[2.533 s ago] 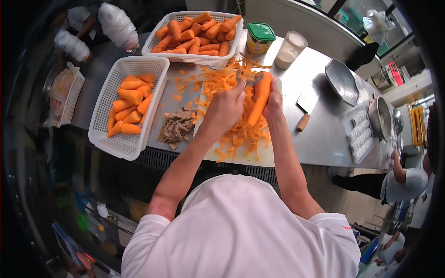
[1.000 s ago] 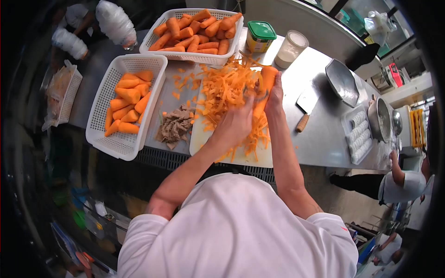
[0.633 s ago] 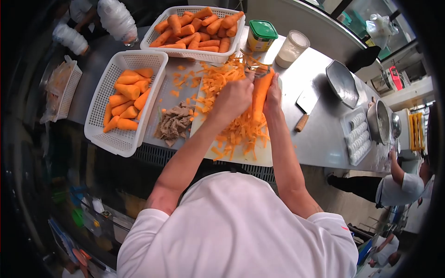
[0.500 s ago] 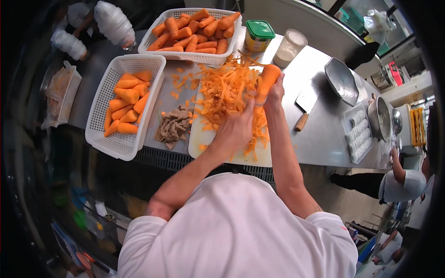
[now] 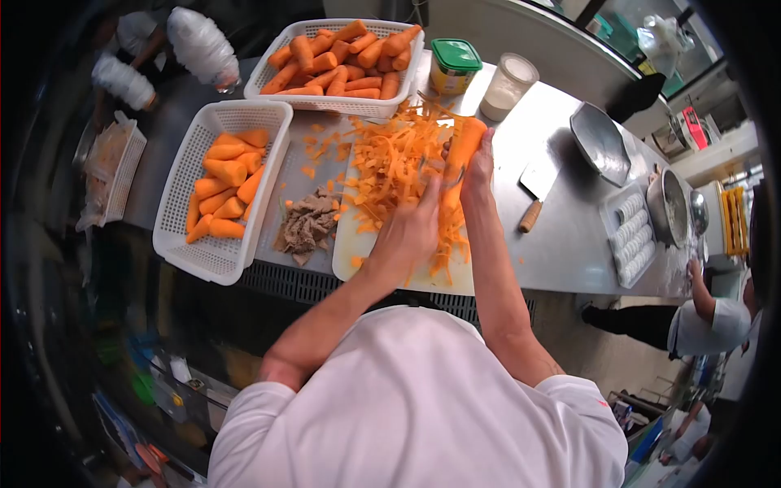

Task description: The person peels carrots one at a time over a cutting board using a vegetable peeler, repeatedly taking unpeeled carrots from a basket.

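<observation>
- Left hand (image 5: 407, 234) closed on a peeler (image 5: 460, 176), blurred, its blade against the carrot.
- Right hand (image 5: 478, 171) wraps the carrot (image 5: 464, 146) — held tilted above the board, thick end up and away.
- Cutting board (image 5: 351, 250) under both hands, heaped with orange peelings (image 5: 389, 159).
- Crumpled brown cloth (image 5: 307, 224) just left of board; cleaver (image 5: 539, 180) flat to the right.
- White basket (image 5: 185, 175) at left — smooth carrots (image 5: 229, 171) inside.
- Far basket (image 5: 325, 103): fuller, rougher carrots (image 5: 346, 58). Green-lidded tub (image 5: 455, 65) beside it.
</observation>
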`<state>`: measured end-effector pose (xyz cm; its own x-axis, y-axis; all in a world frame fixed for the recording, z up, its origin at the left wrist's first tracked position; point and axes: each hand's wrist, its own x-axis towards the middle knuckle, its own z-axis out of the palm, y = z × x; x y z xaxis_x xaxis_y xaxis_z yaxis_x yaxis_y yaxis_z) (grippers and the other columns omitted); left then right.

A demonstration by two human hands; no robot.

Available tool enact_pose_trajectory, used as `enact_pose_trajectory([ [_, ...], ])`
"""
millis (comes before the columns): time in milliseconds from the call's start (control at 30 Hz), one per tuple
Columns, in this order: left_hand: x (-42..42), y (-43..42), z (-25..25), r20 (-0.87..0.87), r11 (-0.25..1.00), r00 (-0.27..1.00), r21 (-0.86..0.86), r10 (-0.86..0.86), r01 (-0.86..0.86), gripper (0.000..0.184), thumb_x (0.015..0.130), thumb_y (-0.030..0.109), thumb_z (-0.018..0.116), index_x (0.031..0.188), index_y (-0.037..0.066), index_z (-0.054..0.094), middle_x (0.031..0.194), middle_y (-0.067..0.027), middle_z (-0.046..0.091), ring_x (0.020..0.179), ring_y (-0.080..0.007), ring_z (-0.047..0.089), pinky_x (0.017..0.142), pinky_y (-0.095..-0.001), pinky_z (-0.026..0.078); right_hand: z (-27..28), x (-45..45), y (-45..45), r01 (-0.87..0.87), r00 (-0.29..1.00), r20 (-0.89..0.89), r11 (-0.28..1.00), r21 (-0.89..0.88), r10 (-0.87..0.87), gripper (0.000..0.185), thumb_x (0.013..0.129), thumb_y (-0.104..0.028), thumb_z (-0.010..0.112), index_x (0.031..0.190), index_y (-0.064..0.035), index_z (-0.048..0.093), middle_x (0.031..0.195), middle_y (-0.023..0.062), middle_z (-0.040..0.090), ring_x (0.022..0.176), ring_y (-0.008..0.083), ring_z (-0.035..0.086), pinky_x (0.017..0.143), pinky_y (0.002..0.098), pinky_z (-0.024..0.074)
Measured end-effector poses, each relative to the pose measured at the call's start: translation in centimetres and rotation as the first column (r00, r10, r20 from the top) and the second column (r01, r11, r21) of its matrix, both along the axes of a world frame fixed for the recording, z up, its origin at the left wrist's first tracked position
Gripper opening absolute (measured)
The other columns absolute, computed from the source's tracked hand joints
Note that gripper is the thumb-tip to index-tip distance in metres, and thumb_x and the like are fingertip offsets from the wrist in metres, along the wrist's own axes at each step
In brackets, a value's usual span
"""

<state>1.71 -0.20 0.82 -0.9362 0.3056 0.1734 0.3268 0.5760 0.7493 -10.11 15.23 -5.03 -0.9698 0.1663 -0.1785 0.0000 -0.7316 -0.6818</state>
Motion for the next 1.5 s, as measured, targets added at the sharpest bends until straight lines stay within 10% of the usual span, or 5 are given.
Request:
enact_pose_trajectory([
  [367,-7.9,-0.1,0.4,-0.068,0.993,0.995,0.098,0.072,-0.065,0.038,0.096,0.011,0.052,0.130,-0.004,0.056,0.081,-0.0305,0.061,0.076,-0.0428,0.064,0.067,-0.0452,0.049,-1.1,-0.2,-0.9,-0.158,0.987,0.021,0.987,-0.005,0.158,0.070,0.101,-0.063,0.026,0.116,-0.0020,0.055,0.093,0.0121,0.064,0.078,0.0220,0.063,0.067,0.0350,0.0551],
  [633,3.6,-3.9,1.7,0.069,0.976,0.978,0.115,-0.195,0.186,0.043,0.092,0.007,0.052,0.134,-0.005,0.051,0.076,-0.0304,0.063,0.071,-0.0466,0.064,0.064,-0.0508,0.051,-2.5,-2.1,2.3,0.107,0.994,0.022,0.990,-0.096,-0.106,0.068,0.101,-0.063,0.026,0.114,-0.0015,0.052,0.089,0.0133,0.062,0.072,0.0222,0.060,0.066,0.0340,0.0547],
  [833,-6.7,-0.8,2.5,-0.029,0.992,0.998,0.112,0.057,-0.054,0.041,0.097,0.013,0.051,0.137,0.004,0.053,0.078,-0.0299,0.061,0.074,-0.0414,0.065,0.066,-0.0428,0.050,-0.5,0.0,-0.9,-0.060,0.998,0.011,0.991,0.122,0.059,0.064,0.101,-0.062,0.032,0.117,-0.0046,0.054,0.094,0.0134,0.064,0.078,0.0225,0.065,0.070,0.0340,0.0556],
  [1100,3.0,-2.8,2.3,0.166,0.989,0.978,0.088,-0.130,0.117,0.040,0.095,0.010,0.052,0.134,0.000,0.054,0.079,-0.0291,0.062,0.074,-0.0451,0.063,0.068,-0.0477,0.049,-4.7,-2.1,3.3,-0.024,0.998,-0.067,0.977,-0.212,0.010,0.068,0.102,-0.062,0.022,0.119,-0.0042,0.054,0.099,0.0134,0.064,0.082,0.0239,0.063,0.070,0.0388,0.0549],
  [1500,1.0,-0.5,0.1,0.053,1.000,0.998,0.011,-0.015,0.015,0.042,0.094,0.011,0.053,0.135,0.002,0.053,0.082,-0.0316,0.061,0.076,-0.0449,0.062,0.066,-0.0491,0.048,-3.4,-1.7,2.6,0.091,0.996,0.003,0.996,-0.003,-0.091,0.069,0.103,-0.060,0.017,0.123,-0.0041,0.052,0.101,0.0147,0.065,0.084,0.0277,0.065,0.074,0.0411,0.0569],
])
